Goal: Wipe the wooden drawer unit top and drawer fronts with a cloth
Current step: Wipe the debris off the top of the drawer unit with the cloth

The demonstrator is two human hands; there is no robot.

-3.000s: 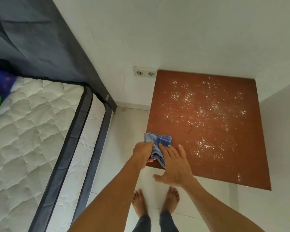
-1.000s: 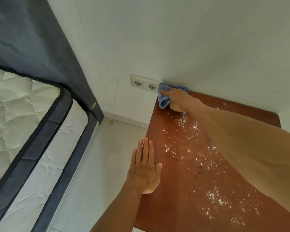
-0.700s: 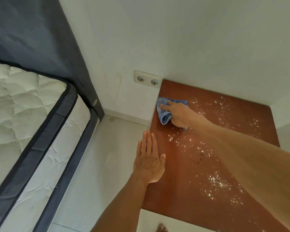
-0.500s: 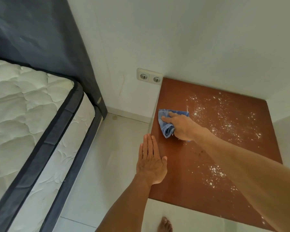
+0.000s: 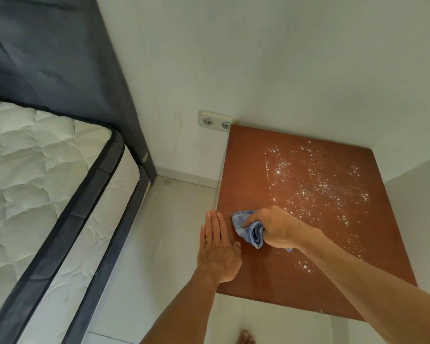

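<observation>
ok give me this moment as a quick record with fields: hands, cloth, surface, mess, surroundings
right hand: gripping the bunched blue cloth, pressed on the drawer unit top
left hand: flat and open at the top's left edge, holding nothing
white powder: scattered over the middle and right; left strip looks wiped
drawer fronts: not in view
wall socket: double, just past the far left corner
mattress: to the left

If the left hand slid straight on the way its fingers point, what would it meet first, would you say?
The left hand lies flat along the left edge of the drawer unit top, fingers toward the wall. Nothing stands along that edge, so probably the wall near the socket; depth is unclear.
</observation>
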